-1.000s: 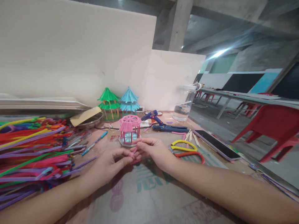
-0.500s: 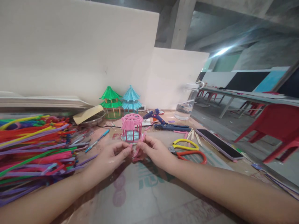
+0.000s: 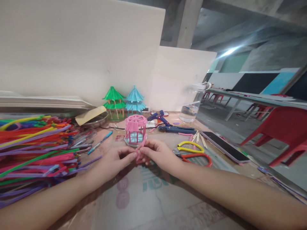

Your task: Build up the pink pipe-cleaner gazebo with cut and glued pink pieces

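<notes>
My left hand [image 3: 122, 158] and my right hand [image 3: 158, 152] meet at the middle of the work surface, fingertips pinched close together. Between them is a pink pipe cleaner [image 3: 144, 139], its upper end sticking up past my right fingers. Both hands grip it, with much of its lower part hidden by the fingers. Just behind them stands a small pink pavilion [image 3: 136, 121] with thin posts on a pale blue base. Further back are a green pavilion [image 3: 114, 97] and a blue pavilion [image 3: 134, 95], each with a two-tiered roof.
Many coloured pipe cleaners [image 3: 35, 150] lie heaped at left, near a blue pen [image 3: 100, 142]. A glue gun [image 3: 160, 117], blue pliers [image 3: 176, 129], scissors [image 3: 196, 156] with yellow and red handles, a phone [image 3: 224, 147] and a water jug [image 3: 190, 107] occupy the right side.
My hands have drawn together, the left fingertips now meeting the right ones at the pink pipe cleaner. The pipe cleaner's raised end has shifted slightly left. The view has tilted a little.
</notes>
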Tool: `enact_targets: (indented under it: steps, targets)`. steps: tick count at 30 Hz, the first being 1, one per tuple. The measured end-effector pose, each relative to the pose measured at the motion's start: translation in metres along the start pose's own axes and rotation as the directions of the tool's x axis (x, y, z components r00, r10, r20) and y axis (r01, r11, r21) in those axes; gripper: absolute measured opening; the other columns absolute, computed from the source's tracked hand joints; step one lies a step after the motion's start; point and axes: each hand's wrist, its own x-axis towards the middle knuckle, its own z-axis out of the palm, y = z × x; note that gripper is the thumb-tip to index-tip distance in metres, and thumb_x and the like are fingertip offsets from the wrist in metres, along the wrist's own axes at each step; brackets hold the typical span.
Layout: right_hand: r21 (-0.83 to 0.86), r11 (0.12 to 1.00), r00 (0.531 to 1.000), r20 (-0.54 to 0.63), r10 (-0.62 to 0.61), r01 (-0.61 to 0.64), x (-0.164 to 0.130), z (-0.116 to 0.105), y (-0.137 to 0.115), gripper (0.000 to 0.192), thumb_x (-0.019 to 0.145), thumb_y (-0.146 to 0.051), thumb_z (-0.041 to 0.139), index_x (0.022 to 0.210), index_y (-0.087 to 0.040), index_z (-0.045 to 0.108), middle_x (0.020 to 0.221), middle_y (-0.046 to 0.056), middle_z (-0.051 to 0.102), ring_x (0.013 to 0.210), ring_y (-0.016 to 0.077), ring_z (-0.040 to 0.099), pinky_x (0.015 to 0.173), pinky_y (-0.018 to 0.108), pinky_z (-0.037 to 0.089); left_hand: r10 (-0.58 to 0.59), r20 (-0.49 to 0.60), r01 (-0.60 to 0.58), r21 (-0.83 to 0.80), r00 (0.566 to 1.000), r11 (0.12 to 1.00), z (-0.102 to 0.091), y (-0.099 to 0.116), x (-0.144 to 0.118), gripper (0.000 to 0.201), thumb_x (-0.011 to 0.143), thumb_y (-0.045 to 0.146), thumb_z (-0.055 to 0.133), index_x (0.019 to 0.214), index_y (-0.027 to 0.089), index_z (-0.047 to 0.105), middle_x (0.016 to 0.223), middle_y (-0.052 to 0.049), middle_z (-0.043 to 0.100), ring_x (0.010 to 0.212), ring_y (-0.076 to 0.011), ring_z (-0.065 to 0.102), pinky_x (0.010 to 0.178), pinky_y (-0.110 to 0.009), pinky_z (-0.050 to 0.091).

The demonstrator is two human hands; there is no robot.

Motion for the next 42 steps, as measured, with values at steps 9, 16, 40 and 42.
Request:
enact_targets:
  steps: [9,16,40,42]
  targets:
    - [0.005,0.999,0.999,-0.020,0.034,-0.034,-0.0022,0.0027,-0.0037,0.021,0.072,-0.035,0.065,0.079,-0.017,0.058,0.062,-0.004,0.059,0.050,0.0065,0.052,0.049,0.019,0.043,-0.035,-0.004,0.035,-0.015,0.999,0.999,0.0004,-0.0033,0.0007,0.030,0.082,0.043,0.056,0.088,0.019,0.071,0.087,-0.004,0.074,0.078,-0.0197,0.066,0.071,-0.028,0.050]
    - [-0.004,0.999,0.999,-0.009,0.036,-0.036,-0.0015,0.0031,-0.0035,0.028,0.071,-0.042,0.066,0.073,-0.017,0.052,0.063,-0.003,0.060,0.054,0.0078,0.054,0.049,0.019,0.041,-0.040,0.019,0.041,-0.035,0.999,0.999,-0.0007,-0.0029,0.0003,0.034,0.085,0.043,0.050,0.084,0.017,0.071,0.080,-0.003,0.073,0.068,-0.0161,0.062,0.059,-0.023,0.046]
    - [-0.041,0.997,0.998,0.008,0.061,-0.060,-0.0013,0.0055,-0.0050,0.024,0.074,-0.037,0.064,0.073,-0.017,0.051,0.058,-0.004,0.057,0.049,0.0059,0.050,0.048,0.018,0.038,-0.072,0.072,0.075,-0.032,0.995,0.997,-0.0011,-0.0024,0.0011,0.030,0.083,0.040,0.052,0.079,0.016,0.069,0.077,-0.003,0.072,0.069,-0.0165,0.063,0.061,-0.024,0.045]
    - [-0.035,0.997,0.998,0.010,0.065,-0.065,-0.0014,0.0057,-0.0058,0.022,0.075,-0.037,0.062,0.075,-0.017,0.052,0.060,-0.004,0.058,0.049,0.0055,0.050,0.048,0.018,0.039,-0.049,0.060,0.053,-0.071,0.997,0.996,-0.0011,-0.0011,0.0018,0.029,0.082,0.040,0.052,0.078,0.016,0.068,0.080,-0.004,0.072,0.072,-0.0171,0.064,0.065,-0.025,0.047]
